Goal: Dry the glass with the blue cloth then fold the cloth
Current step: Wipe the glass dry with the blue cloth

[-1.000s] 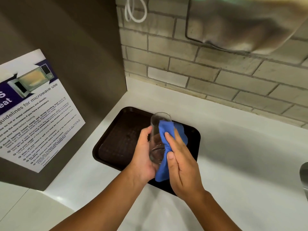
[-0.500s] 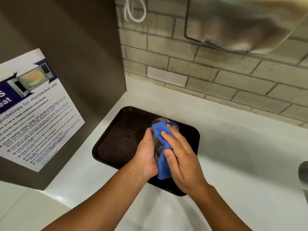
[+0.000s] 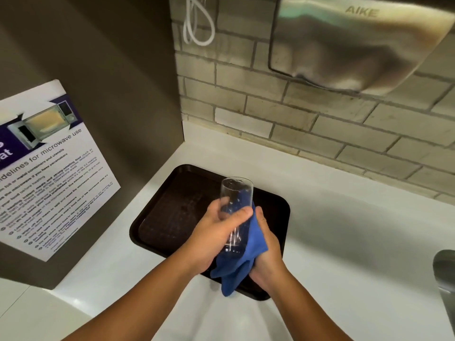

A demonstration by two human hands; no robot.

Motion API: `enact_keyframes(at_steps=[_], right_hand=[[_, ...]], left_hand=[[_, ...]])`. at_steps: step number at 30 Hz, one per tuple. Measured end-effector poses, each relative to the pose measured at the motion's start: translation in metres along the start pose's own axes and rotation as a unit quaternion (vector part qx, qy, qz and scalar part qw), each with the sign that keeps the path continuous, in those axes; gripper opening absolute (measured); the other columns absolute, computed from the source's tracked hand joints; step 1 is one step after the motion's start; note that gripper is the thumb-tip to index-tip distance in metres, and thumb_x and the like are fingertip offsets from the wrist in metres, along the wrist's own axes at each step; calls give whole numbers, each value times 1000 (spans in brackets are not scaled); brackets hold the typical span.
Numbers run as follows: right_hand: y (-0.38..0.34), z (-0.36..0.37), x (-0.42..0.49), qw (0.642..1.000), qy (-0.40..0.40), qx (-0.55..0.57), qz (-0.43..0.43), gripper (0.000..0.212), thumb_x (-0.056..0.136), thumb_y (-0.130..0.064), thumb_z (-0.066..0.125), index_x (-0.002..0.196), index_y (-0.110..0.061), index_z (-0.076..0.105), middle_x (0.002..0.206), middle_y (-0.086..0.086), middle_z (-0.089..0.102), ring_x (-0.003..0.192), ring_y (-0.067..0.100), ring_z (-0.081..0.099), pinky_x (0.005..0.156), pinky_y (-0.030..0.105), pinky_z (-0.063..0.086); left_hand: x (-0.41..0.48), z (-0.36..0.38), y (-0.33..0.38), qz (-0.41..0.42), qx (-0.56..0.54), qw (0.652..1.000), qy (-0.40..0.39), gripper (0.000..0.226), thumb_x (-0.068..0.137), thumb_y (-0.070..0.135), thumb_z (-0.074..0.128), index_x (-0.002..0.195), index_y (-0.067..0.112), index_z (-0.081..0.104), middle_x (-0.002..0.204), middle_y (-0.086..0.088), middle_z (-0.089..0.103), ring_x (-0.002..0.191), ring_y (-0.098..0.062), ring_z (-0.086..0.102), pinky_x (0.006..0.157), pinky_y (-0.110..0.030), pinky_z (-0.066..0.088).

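Observation:
A tall clear glass [image 3: 235, 193] is held upright and slightly tilted above a dark brown tray [image 3: 170, 212]. My left hand [image 3: 216, 235] wraps around its middle, thumb across the front. The blue cloth [image 3: 242, 264] lies against the lower right side and base of the glass and hangs down in a fold. My right hand [image 3: 267, 252] cups the cloth from the right and below, pressing it to the glass. The glass's lower part is partly hidden by my fingers and the cloth.
The tray rests on a white counter [image 3: 344, 230] in a corner. A brick wall with a steel hand dryer [image 3: 357, 43] rises behind. A microwave notice [image 3: 46, 168] hangs on the brown panel at left. A metal tap [image 3: 445, 279] shows at the right edge.
The cloth and my right hand slid from the glass's top and front down to its lower right side and base. The upper half of the glass now stands bare, lifted slightly higher.

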State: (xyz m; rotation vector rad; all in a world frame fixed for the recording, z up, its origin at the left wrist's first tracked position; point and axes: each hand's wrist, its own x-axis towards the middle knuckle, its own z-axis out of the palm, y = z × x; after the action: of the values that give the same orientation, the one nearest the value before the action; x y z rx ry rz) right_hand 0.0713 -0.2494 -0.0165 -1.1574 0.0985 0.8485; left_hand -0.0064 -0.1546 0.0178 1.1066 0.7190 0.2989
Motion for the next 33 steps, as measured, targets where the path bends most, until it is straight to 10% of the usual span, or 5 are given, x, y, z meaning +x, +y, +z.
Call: enact_keyframes(at_steps=[9, 17, 24, 28, 33], right_hand=[[-4, 1, 5, 999, -38, 25, 21, 63, 100, -56, 64, 137, -7, 75, 135, 26, 75, 119, 40, 74, 109, 56, 56], [0, -6, 2, 942, -134, -221, -216, 48, 118, -32, 43, 161, -52, 40, 155, -39, 54, 139, -8, 59, 102, 11, 54], [-15, 1, 4, 984, -31, -135, -115, 30, 117, -33, 50, 127, -39, 77, 112, 3, 86, 96, 14, 84, 74, 22, 65], [-6, 3, -16, 917, -91, -306, -240, 45, 118, -35, 43, 158, -55, 42, 163, -18, 57, 150, 5, 54, 118, 30, 52], [0, -5, -24, 803, -158, -463, -341, 55, 117, -36, 32, 170, -22, 37, 181, -20, 22, 169, 4, 11, 135, 26, 18]], left_hand=[[-1, -6, -12, 87, 106, 990, 13, 60, 88, 44, 81, 135, 46, 45, 113, 4, 80, 100, -11, 83, 81, -28, 67], [6, -11, -1, -26, -22, 999, -2, 52, 82, 50, 82, 130, 33, 72, 109, -5, 88, 96, -23, 86, 74, -34, 67], [7, -9, -12, -23, -12, 1000, 11, 61, 75, 57, 81, 133, 41, 70, 109, 0, 88, 101, -25, 86, 79, -40, 69], [8, -7, -4, -39, 6, 996, 78, 59, 84, 58, 70, 131, 24, 65, 102, -6, 85, 91, -21, 85, 67, -31, 64], [9, -9, 1, -70, -43, 994, 70, 40, 109, 49, 56, 120, 23, 84, 119, -8, 87, 111, -23, 83, 94, -40, 65]])
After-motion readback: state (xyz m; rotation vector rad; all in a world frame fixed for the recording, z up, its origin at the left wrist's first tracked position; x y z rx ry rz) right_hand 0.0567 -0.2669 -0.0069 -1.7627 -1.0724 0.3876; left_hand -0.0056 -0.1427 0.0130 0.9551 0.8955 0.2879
